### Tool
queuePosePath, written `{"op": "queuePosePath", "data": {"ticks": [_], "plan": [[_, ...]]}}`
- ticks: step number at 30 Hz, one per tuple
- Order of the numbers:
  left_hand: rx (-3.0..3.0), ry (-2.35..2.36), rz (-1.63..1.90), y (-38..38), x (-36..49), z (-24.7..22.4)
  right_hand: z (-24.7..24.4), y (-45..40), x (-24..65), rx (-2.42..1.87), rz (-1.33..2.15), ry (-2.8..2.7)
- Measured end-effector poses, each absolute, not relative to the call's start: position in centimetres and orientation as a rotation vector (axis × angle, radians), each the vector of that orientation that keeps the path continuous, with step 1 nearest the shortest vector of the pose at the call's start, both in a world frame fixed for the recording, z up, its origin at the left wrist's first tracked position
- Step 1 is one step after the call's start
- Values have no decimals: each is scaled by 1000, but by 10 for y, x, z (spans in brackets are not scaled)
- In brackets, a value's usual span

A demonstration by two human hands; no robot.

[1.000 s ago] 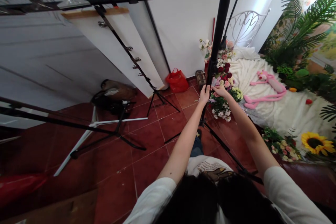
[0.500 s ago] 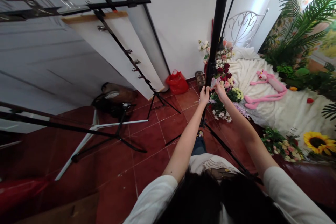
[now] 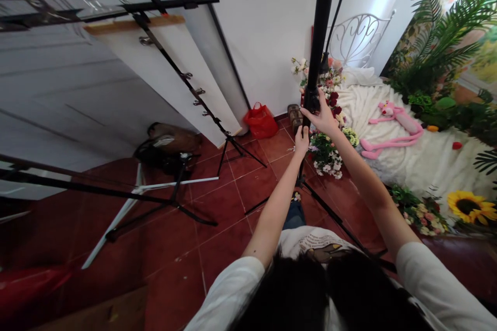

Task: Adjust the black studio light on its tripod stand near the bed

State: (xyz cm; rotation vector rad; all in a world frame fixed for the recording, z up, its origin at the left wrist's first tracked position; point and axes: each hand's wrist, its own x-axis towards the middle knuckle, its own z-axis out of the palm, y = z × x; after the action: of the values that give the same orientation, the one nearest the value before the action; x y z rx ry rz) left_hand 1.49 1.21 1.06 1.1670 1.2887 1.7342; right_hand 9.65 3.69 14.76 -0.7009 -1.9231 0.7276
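A tall black stand (image 3: 322, 15) rises in front of me on spread legs. My left hand (image 3: 302, 140) is wrapped round its pole below the collar. Higher up, my right hand (image 3: 323, 116) is at the collar (image 3: 311, 99), with its thumb and fingers apart on either side of the pole. Its fingertips are partly hidden by the stand, so a firm grip there cannot be made out. Flowers (image 3: 329, 152) stand just behind and to the right of the pole.
A thinner black stand (image 3: 233, 139) with clips holds a white board (image 3: 171, 57) at the left. A white stand leg (image 3: 112, 225) crosses the floor. Beyond are a red bag (image 3: 261, 121), a draped bed (image 3: 407, 160) with a pink toy (image 3: 406, 123), and a sunflower (image 3: 468, 206).
My right hand has moved up the pole, from beside my left hand to the collar, and its fingers have spread. My left hand remains on the pole.
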Motion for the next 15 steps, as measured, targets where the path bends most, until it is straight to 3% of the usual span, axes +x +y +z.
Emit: {"op": "queuePosePath", "data": {"ticks": [15], "plan": [[1300, 1285, 1710, 8, 14, -32, 113, 17, 84, -886, 584, -1869]]}}
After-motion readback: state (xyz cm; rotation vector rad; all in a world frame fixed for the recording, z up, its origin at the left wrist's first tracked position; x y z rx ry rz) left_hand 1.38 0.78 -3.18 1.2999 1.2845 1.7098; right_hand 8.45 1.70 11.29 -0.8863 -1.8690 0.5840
